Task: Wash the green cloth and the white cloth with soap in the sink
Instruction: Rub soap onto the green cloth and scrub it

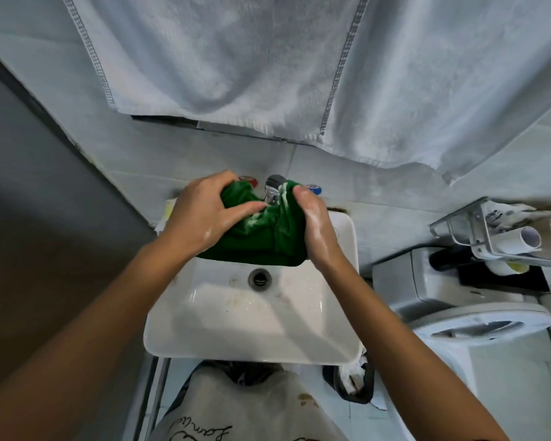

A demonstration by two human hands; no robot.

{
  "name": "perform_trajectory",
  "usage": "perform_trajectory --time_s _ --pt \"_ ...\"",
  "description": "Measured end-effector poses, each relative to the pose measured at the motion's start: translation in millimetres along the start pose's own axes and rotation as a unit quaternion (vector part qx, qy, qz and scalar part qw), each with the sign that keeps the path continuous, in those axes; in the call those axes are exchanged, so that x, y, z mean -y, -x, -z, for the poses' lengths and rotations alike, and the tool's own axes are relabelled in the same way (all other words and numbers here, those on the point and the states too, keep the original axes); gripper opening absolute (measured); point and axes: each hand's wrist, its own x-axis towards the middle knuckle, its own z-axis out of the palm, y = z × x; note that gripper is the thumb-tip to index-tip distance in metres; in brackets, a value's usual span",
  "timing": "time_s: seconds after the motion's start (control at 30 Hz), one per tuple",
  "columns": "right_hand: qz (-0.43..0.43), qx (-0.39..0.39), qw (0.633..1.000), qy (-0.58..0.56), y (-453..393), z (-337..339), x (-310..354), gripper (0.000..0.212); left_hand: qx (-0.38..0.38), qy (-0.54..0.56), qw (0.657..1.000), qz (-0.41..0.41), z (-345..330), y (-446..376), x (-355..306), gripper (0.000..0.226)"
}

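The green cloth is bunched between both hands above the far end of the white sink, with streaks of white soap foam on its folds. My left hand grips its left side, fingers pressed into the fabric. My right hand clasps its right edge and has foam on its skin. A chrome tap stands just behind the cloth, between a red knob and a blue knob. No separate small white cloth is visible in the basin.
Large white towels hang overhead on the tiled wall. A toilet stands to the right, under a wire rack holding cardboard rolls. The sink drain lies open. A dark bin sits on the floor.
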Motion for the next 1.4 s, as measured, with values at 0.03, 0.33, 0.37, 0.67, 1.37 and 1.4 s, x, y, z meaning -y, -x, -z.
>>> perform_trajectory --time_s 0.03,0.33,0.37,0.67,1.37,1.4 --pt "0.033 0.028 0.995 0.09 1 6 1 0.031 0.027 -0.014 1.0 0.001 6 -1 0 0.039" --pt "-0.035 0.265 0.824 0.5 -5 25 22 0.034 0.193 -0.323 0.915 -0.146 31 -1 -1 0.032" --pt "-0.032 0.267 0.821 0.504 -7 26 19 0.033 0.201 -0.347 0.904 -0.15 30 0 3 0.03" --pt "-0.002 0.241 0.892 0.382 -7 27 1 0.024 0.238 -0.251 0.934 -0.093 13 6 18 0.037" --pt "0.009 0.143 0.942 0.302 6 31 -5 0.027 0.185 -0.206 0.96 -0.041 3 25 23 0.04" --pt "-0.004 0.147 0.937 0.317 5 32 -4 0.037 0.186 -0.211 0.959 -0.03 5 24 23 0.033"
